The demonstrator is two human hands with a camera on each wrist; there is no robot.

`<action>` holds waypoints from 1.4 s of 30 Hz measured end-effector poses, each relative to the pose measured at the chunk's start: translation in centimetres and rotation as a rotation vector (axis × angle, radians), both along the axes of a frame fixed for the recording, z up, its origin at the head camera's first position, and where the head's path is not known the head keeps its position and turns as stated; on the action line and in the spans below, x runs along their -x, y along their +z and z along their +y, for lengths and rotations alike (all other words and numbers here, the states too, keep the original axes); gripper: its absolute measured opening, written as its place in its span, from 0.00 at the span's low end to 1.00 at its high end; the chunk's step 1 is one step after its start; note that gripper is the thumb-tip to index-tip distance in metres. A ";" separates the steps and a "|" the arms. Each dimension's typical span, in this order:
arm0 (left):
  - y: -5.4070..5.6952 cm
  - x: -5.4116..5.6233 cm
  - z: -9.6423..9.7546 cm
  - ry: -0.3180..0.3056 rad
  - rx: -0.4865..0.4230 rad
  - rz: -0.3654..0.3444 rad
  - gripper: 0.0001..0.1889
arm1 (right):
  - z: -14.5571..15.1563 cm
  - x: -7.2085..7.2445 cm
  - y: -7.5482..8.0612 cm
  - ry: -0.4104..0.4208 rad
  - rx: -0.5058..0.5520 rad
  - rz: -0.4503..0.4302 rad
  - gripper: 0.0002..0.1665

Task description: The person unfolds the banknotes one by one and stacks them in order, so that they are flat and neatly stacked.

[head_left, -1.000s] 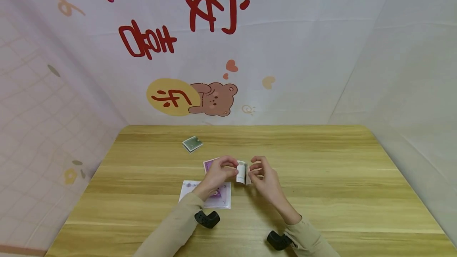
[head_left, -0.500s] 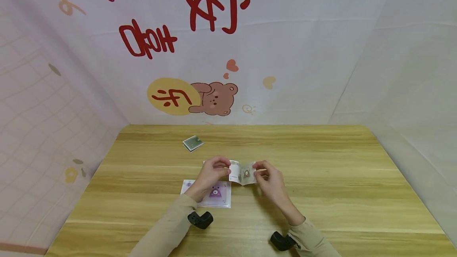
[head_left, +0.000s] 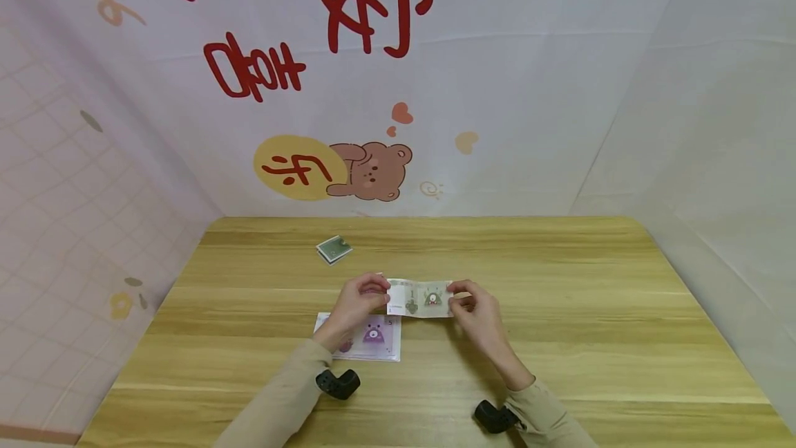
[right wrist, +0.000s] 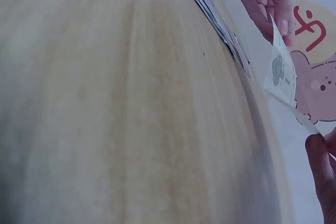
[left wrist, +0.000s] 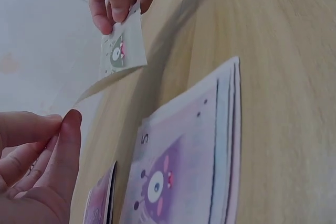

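Note:
A pale green play banknote (head_left: 423,299) with a cartoon figure is stretched between both hands above the table, a crease bending it near its middle. My left hand (head_left: 358,305) pinches its left end between thumb and fingers. The other end is pinched by my right hand (head_left: 477,311). In the left wrist view the note (left wrist: 123,51) slopes from one hand to the other, its edge curved. Below my left forearm lies a stack of purple play banknotes (head_left: 379,339) marked 5, partly covered by the hand and wrist.
A folded dark green note (head_left: 334,249) lies farther back on the wooden table (head_left: 560,337). In the left wrist view a second purple note (left wrist: 100,198) shows beside the stack. A white printed cloth (head_left: 528,88) hangs behind the table.
The note was folded up and has been opened out flat. My left hand moved to the left and my right hand slightly to the right, each keeping hold of an end.

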State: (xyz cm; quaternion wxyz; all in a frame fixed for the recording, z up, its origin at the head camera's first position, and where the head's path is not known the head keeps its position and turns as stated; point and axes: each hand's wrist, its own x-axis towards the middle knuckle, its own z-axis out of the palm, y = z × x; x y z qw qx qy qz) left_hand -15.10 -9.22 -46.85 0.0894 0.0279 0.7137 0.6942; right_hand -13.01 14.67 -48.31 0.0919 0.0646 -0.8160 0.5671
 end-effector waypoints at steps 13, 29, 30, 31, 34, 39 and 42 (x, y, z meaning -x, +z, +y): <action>-0.4 -0.2 -1.2 0.059 0.096 0.015 0.10 | 0.1 -0.1 -0.1 0.032 -0.016 0.027 0.15; -0.6 -1.0 -2.5 0.079 0.092 0.007 0.10 | -1.1 -0.8 -0.6 0.073 0.026 -0.002 0.16; -0.6 -1.1 -2.6 0.080 0.095 0.007 0.10 | -1.2 -0.8 -0.5 0.076 0.028 -0.007 0.17; -0.5 -1.1 -2.7 0.081 0.098 0.006 0.10 | -1.3 -0.9 -0.5 0.080 0.029 -0.012 0.17; -0.5 -1.3 -3.0 0.090 0.121 0.009 0.10 | -1.7 -1.0 -0.5 0.088 0.028 -0.027 0.17; -0.5 -1.5 -3.6 0.115 0.153 0.014 0.11 | -2.5 -1.1 -0.5 0.094 0.014 -0.034 0.16; -0.5 -1.7 -4.0 0.123 0.166 0.005 0.10 | -2.9 -1.3 -0.5 0.100 0.023 -0.037 0.16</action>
